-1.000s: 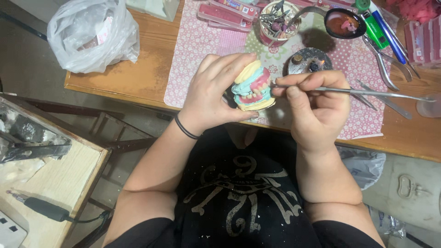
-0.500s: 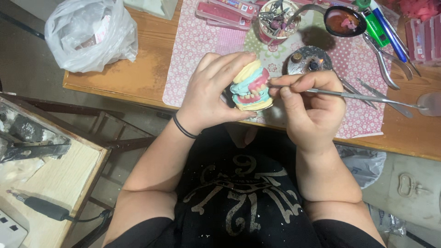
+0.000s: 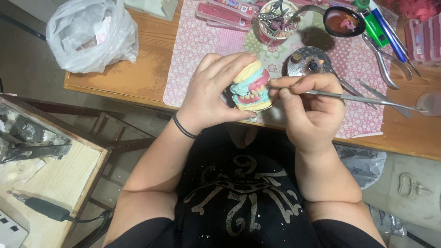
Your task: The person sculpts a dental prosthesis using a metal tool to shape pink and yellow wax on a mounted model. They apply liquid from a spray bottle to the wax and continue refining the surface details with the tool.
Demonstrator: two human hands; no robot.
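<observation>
Dental model [image 3: 250, 87] held above the near edge of the mat [image 3: 202, 41], gripped in the left hand [image 3: 213, 94], fingers curled over its top and thumb beneath. Right hand [image 3: 310, 108] closed in a pen grip around a thin metal tool [image 3: 363, 98], tip touching the model's right side at the tooth row. Teeth already seated in pink and teal wax between pale yellow bases; judged mid-way, with trimming at the gum line in hand and smoothing probably left. Extent of finished surface not clear from this angle.

Relative to the mat: white plastic bag [image 3: 89, 34] well to the left, on bare table [image 3: 133, 76], contents blurred. Flat pink boxes [image 3: 225, 11] at the far edge, long and rectangular, labels too small to tell. More pink trays [image 3: 425, 39] off the right side. Cup [image 3: 275, 23] of instruments at far centre. Green marker [image 3: 374, 30] and blue pen [image 3: 383, 27] at far right, beside pliers [image 3: 383, 59]. Round metal burner [image 3: 310, 64] just behind the right hand.
</observation>
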